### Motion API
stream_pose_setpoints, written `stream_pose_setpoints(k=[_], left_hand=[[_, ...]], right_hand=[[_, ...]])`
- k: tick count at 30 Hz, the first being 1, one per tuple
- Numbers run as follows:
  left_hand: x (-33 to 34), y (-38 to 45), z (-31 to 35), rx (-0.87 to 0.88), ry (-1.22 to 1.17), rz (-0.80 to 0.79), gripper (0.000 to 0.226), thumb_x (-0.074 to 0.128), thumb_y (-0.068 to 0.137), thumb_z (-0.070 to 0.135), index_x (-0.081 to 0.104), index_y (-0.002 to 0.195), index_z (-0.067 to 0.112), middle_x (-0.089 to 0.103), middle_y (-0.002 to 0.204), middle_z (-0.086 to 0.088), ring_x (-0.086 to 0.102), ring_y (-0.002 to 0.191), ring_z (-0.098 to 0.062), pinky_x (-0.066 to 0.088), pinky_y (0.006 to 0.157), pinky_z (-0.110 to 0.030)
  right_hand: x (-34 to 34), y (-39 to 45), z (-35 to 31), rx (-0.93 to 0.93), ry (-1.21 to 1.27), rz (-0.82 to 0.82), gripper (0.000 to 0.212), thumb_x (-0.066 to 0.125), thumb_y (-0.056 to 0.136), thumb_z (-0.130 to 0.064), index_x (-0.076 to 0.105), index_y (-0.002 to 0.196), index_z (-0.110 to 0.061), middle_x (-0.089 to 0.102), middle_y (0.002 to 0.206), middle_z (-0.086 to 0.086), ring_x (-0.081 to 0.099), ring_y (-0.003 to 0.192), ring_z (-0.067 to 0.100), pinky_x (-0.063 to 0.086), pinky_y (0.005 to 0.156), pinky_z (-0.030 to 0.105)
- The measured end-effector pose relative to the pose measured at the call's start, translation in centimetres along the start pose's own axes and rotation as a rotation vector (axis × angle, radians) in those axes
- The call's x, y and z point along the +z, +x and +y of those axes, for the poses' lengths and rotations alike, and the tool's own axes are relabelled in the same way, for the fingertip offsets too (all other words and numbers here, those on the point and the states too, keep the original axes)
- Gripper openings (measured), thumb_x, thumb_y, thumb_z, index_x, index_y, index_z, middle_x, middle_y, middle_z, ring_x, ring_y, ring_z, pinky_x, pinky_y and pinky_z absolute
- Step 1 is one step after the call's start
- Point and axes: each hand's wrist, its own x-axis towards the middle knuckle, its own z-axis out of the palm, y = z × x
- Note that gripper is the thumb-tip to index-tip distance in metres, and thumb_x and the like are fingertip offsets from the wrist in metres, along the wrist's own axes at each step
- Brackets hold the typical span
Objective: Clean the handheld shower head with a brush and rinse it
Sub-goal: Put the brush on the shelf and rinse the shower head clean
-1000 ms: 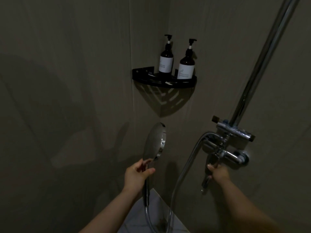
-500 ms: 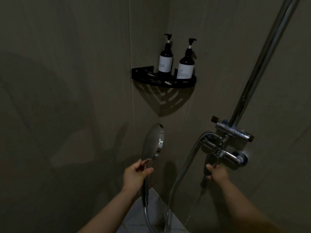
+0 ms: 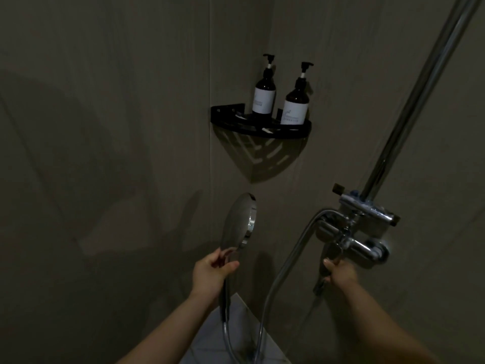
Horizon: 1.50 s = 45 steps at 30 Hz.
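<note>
- Dim shower corner, seen from the head view.
- Left hand [image 3: 212,271] wrapped round the handle just under the shower head [image 3: 240,223]; thumb laid across the front of the handle, fingers curled behind.
- Shower head held upright, round face turned left toward the wall, chrome rim catching light on the right edge. Sits a touch lower and further left against the wall than half a second ago.
- Hose [image 3: 284,261] looping down from the handle base, then up in an arc to the mixer valve [image 3: 362,245].
- Right hand [image 3: 339,273] closed on the lever hanging under the mixer valve, thumb on top. Same hold as in the earlier frames.
- Thin stream of water [image 3: 307,315] falling from the spout below the right hand; faint half a second ago, not seen one second ago.
- Riser pipe [image 3: 417,101] slanting up from the valve to the top right.
- Black corner shelf [image 3: 259,127] above the shower head, carrying two dark pump bottles [image 3: 263,97] with pale labels, side by side, unmoved.
- Patch of white tiled floor [image 3: 237,337] between the forearms.
</note>
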Motion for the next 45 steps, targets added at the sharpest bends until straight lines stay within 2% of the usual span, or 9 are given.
stream_pose_setpoints(k=[10,17,21,27,32,34,38,42,45], left_hand=[[-0.1,0.3,-0.8,0.01,0.026,0.009,0.051,0.069,0.074,-0.007,0.054,0.123,-0.01,0.062,0.114,-0.014,0.052,0.098,-0.014,0.04,0.059,0.006],[-0.4,1.0,-0.6,0.021,0.016,-0.001,0.053,0.072,0.074,0.0,0.056,0.124,-0.005,0.065,0.117,-0.018,0.057,0.096,-0.014,0.041,0.085,-0.02],[-0.7,1.7,0.7,0.093,0.023,0.011,0.05,0.072,0.073,-0.001,0.058,0.121,-0.006,0.066,0.114,-0.018,0.057,0.095,-0.014,0.044,0.069,-0.001],[-0.8,2.2,1.6,0.12,0.003,0.01,0.054,0.072,0.073,-0.001,0.055,0.123,-0.008,0.064,0.117,-0.018,0.056,0.098,-0.014,0.045,0.073,-0.003],[0.0,1.8,1.5,0.135,0.003,-0.019,0.041,0.069,0.075,-0.007,0.061,0.115,-0.007,0.064,0.103,-0.008,0.061,0.079,0.001,0.043,0.064,0.004],[0.4,1.8,1.7,0.144,0.0,-0.044,0.037,0.068,0.075,-0.007,0.062,0.112,-0.006,0.065,0.102,-0.011,0.06,0.065,0.013,0.043,0.063,0.004],[1.1,2.1,2.0,0.149,-0.006,-0.04,0.045,0.068,0.074,-0.007,0.058,0.118,-0.01,0.065,0.112,-0.019,0.059,0.09,-0.013,0.045,0.067,0.002],[1.2,2.1,1.9,0.133,-0.015,-0.037,0.046,0.069,0.074,-0.005,0.058,0.119,-0.009,0.066,0.113,-0.02,0.059,0.094,-0.016,0.047,0.075,-0.004],[1.0,2.4,1.7,0.111,-0.024,-0.027,0.054,0.071,0.073,-0.002,0.054,0.124,-0.009,0.064,0.118,-0.02,0.058,0.096,-0.016,0.047,0.082,-0.012]], right_hand=[[-0.4,0.4,0.2,-0.016,-0.168,-0.017,0.032,0.057,0.088,0.002,0.048,0.059,-0.008,0.055,0.071,0.016,0.048,0.024,0.004,0.042,0.034,0.012],[-0.4,0.0,-0.3,-0.003,-0.352,0.049,0.019,0.063,0.086,-0.013,0.062,0.073,0.001,0.067,0.089,0.027,0.065,0.091,0.035,0.048,0.074,0.035],[-0.2,-0.6,-0.7,0.004,-0.422,0.07,0.033,0.065,0.085,-0.014,0.064,0.104,0.012,0.065,0.11,0.03,0.062,0.105,0.039,0.047,0.086,0.037],[-1.7,-1.5,-2.2,-0.035,-0.384,0.014,0.029,0.07,0.08,-0.03,0.063,0.064,-0.008,0.062,0.061,0.015,0.06,0.054,0.027,0.053,0.063,0.035],[-4.2,-1.3,-7.0,-0.159,-0.459,0.198,0.07,0.049,0.082,-0.064,0.068,0.091,0.002,0.068,0.097,0.021,0.063,0.094,0.035,0.046,0.076,0.034],[-4.6,-0.9,-8.2,-0.169,-0.4,0.239,0.069,0.046,0.086,-0.059,0.068,0.096,0.005,0.067,0.102,0.024,0.062,0.099,0.036,0.043,0.075,0.032],[-4.0,0.1,-9.1,-0.13,-0.354,0.193,0.053,0.038,0.097,-0.038,0.062,0.107,0.008,0.065,0.105,0.027,0.062,0.098,0.036,0.042,0.074,0.03],[-3.0,0.8,-9.5,0.074,-0.199,0.096,0.049,0.029,0.1,-0.029,0.06,0.107,0.008,0.055,0.05,0.014,0.05,0.053,0.026,0.038,0.037,0.014],[-2.1,1.6,-9.2,0.167,0.141,0.115,0.039,0.039,0.095,-0.025,0.058,0.116,0.002,0.063,0.073,0.017,0.053,0.055,0.028,0.043,0.042,0.024]])
